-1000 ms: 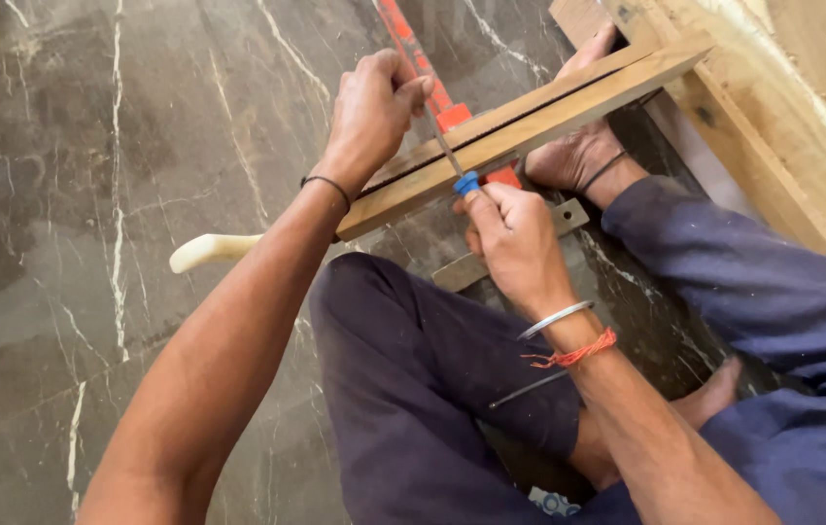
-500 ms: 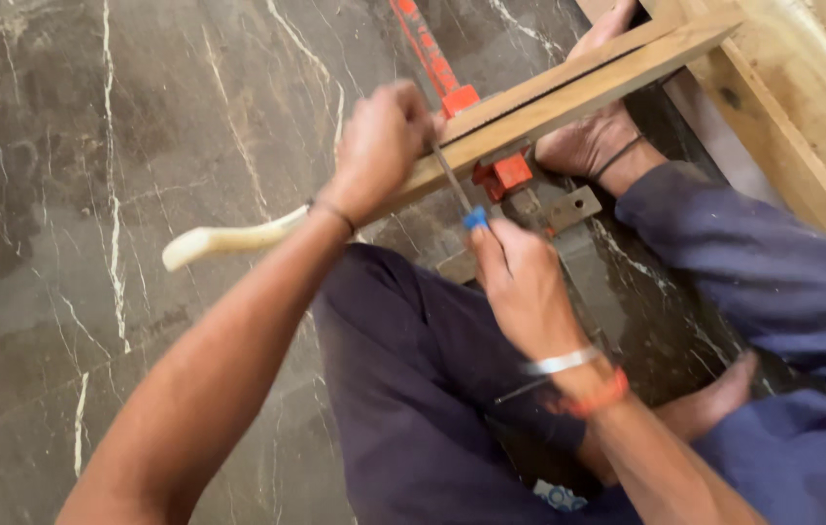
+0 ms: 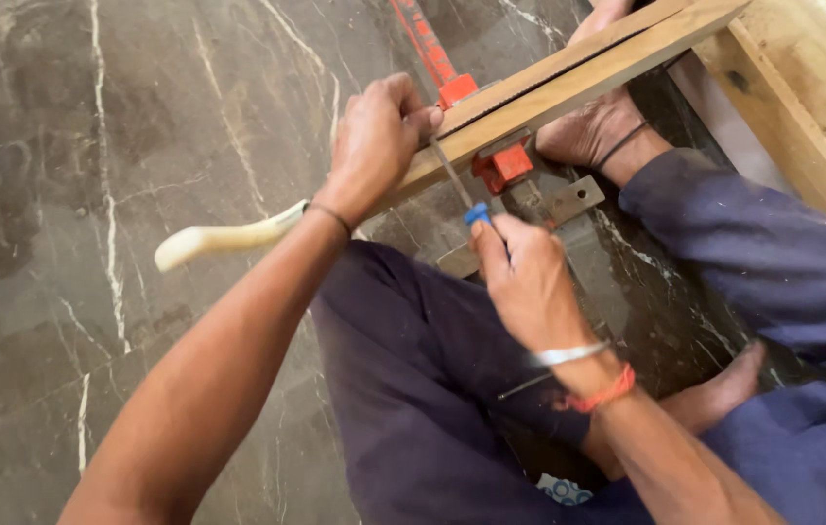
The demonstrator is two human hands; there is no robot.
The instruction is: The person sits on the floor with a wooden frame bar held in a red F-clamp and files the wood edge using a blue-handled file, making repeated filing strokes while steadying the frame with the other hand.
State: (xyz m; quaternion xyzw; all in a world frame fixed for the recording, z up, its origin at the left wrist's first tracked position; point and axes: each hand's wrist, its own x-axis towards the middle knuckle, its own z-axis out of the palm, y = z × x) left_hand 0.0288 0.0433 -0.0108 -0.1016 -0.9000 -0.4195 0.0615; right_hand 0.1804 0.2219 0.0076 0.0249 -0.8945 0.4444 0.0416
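My left hand (image 3: pixel 376 138) grips the near end of a long wooden frame piece (image 3: pixel 568 86) that runs up to the right. My right hand (image 3: pixel 522 274) holds a blue-handled screwdriver (image 3: pixel 462 192), its thin shaft angled up against the underside of the wood just right of my left thumb. An orange-red bar clamp (image 3: pixel 471 117) crosses the wood there, its jaw hanging below the piece. A bare foot (image 3: pixel 600 126) presses beside the clamp under the wood. I sit on the floor in dark trousers.
A pale wooden tool handle (image 3: pixel 223 239) lies on the dark marble floor (image 3: pixel 92 194) behind my left wrist. A metal bracket plate (image 3: pixel 568 202) rests on the floor below the clamp. Larger wooden boards (image 3: pixel 811 78) fill the upper right corner.
The view has closed in and shifted. My right hand has slid down and left with the screwdriver, and my left hand keeps its hold on the wood's end.
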